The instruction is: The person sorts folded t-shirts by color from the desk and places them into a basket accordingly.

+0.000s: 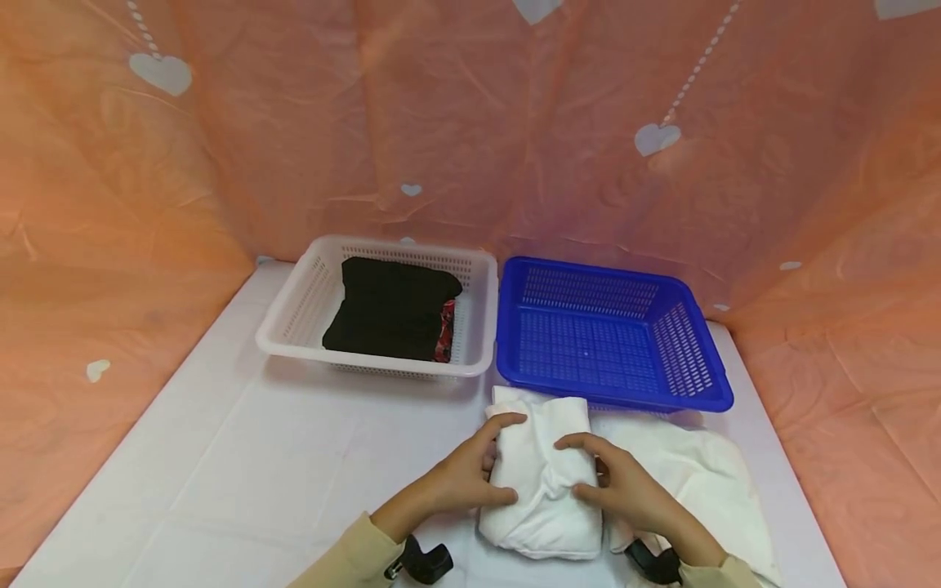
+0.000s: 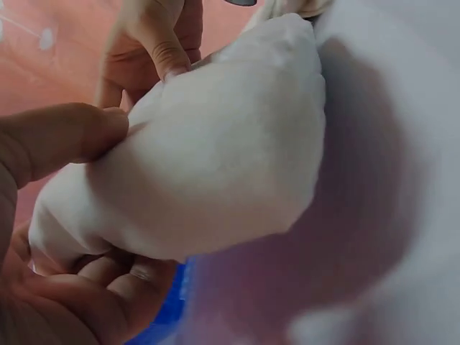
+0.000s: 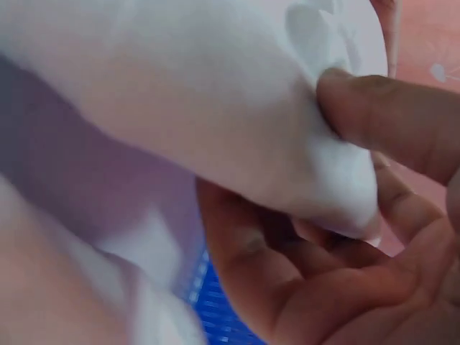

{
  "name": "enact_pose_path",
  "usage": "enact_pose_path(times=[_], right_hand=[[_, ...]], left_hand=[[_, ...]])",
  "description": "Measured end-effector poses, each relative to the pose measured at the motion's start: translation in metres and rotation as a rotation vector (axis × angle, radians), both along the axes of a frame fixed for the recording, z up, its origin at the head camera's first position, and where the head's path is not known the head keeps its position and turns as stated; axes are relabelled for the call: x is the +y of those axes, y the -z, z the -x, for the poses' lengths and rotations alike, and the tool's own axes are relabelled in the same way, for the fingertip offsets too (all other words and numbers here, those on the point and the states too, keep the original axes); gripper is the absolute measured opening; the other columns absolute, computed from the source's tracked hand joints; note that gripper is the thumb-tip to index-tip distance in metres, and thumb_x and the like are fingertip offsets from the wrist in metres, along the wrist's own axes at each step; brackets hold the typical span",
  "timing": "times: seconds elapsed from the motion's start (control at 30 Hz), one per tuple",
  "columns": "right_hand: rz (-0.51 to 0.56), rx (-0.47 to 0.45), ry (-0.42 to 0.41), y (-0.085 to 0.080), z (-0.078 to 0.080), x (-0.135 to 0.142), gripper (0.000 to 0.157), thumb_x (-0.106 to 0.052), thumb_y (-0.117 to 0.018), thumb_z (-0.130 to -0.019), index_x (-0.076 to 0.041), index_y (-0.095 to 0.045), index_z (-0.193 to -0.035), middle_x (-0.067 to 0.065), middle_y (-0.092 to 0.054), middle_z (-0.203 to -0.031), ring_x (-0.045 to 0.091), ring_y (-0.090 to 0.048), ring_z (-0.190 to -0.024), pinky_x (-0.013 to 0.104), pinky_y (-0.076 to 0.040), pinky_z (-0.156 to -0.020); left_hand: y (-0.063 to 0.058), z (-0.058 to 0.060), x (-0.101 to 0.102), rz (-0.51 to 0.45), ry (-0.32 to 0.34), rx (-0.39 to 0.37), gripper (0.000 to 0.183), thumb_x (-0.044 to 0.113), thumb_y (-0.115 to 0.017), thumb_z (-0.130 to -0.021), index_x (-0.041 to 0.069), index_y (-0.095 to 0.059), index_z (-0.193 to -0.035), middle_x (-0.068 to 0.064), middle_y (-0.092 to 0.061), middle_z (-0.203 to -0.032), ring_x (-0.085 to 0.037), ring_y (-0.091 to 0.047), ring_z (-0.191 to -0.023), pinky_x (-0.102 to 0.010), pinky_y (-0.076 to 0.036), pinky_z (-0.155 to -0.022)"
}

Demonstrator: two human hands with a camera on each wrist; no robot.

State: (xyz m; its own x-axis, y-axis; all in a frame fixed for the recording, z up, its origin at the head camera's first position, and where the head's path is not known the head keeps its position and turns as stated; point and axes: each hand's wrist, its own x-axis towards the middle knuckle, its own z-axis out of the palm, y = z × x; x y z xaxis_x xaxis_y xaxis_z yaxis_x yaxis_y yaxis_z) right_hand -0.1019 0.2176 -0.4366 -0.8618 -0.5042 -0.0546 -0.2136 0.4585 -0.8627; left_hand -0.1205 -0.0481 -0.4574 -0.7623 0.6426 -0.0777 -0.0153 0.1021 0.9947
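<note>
A folded white cloth garment (image 1: 544,482) is held between both hands in front of the blue basket. My left hand (image 1: 466,469) grips its left side, thumb on top and several fingers curled underneath, as the left wrist view shows. On the opposite side my right hand (image 1: 628,486) grips it the same way; in the right wrist view the thumb (image 3: 388,118) presses the top while fingers curl below. The bundle (image 2: 215,144) is tilted and its near end stands off the table, with a shadow beneath. Its exact garment kind is hidden by the folds.
Behind the bundle stands a blue plastic basket (image 1: 515,371) with nothing in it. To its left, a white basket (image 1: 283,347) holds folded black clothing (image 1: 393,310) with a red patterned piece. Another white cloth (image 1: 706,482) lies spread at the right. An orange curtain (image 1: 470,122) encloses the table.
</note>
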Motion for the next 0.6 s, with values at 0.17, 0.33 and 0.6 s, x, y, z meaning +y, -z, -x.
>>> enact_pose_path(times=[0.17,0.33,0.6], right_hand=[[0.056,0.119,0.007,-0.013,-0.002,-0.001,0.043,-0.008,-0.068,-0.088,-0.01,-0.053,-0.128,0.022,-0.055,-0.125,0.005,-0.062,-0.092,0.025,-0.054,-0.071],[0.074,0.236,0.033,-0.023,-0.003,0.0,0.043,-0.001,-0.07,-0.085,-0.009,-0.056,-0.125,0.015,-0.058,-0.121,0.004,-0.061,-0.09,0.025,-0.055,-0.069],[0.04,0.438,0.117,-0.04,0.003,-0.001,0.049,0.01,-0.072,-0.078,-0.012,-0.061,-0.121,0.0,-0.059,-0.112,-0.001,-0.058,-0.095,0.016,-0.052,-0.074]], left_hand=[[-0.013,0.001,-0.002,-0.037,-0.017,0.068,0.089,-0.007,-0.072,-0.075,0.03,-0.03,-0.145,-0.019,-0.059,-0.11,-0.012,-0.066,-0.085,-0.024,-0.054,-0.074],[-0.022,0.0,-0.002,-0.065,-0.038,0.129,0.088,-0.007,-0.07,-0.075,0.029,-0.031,-0.145,-0.018,-0.058,-0.111,-0.011,-0.065,-0.084,-0.023,-0.054,-0.075],[-0.035,-0.001,0.0,-0.097,-0.169,0.383,0.075,-0.008,-0.068,-0.078,0.02,-0.039,-0.141,-0.013,-0.052,-0.125,-0.01,-0.06,-0.087,-0.024,-0.054,-0.076]])
